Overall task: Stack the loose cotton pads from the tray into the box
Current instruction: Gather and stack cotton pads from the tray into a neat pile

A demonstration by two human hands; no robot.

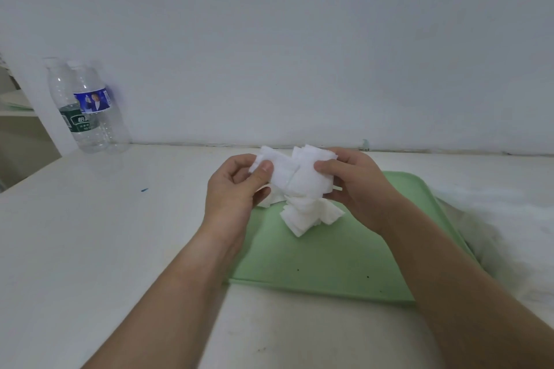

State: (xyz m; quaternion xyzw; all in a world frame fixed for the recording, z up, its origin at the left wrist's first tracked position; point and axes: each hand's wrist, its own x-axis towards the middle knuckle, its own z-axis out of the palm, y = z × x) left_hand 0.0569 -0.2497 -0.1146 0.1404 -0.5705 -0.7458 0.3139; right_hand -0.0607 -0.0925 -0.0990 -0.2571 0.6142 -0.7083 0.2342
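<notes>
Nearest the camera, two bare forearms reach forward over the pale, off-white counter [90, 234], whose surface shows a few scuffs and one small blue speck. Just beyond them lies the flat, pale green plastic tray [314, 263] with rounded corners. The part of its floor that shows is bare apart from a few dark specks.

Above the far half of the tray, both hands are clamped on one untidy bunch of white square cotton pads [299, 180]. The left hand [230, 192] pinches the left side of the bunch under its thumb. The right hand [356, 186] grips the right side, thumb in front and fingers curled behind. The pads are fanned and skewed, not squared. Several sag below the hands towards the tray, and I cannot tell whether the lowest ones touch it.

The step in hand looks like gathering and evening up the loose pads before they are boxed. No box is in view, so none can be judged as stacked yet. The next move seems to call for tapping the edges into line, catching the drooping pads so none slip free, then carrying the squared bunch to wherever the box stands.

To the right of the tray lies something white and fuzzy that is too blurred to name. Farther off, two clear plastic water bottles [90, 105] stand at the counter's far left against the plain grey-white wall [299, 39].
</notes>
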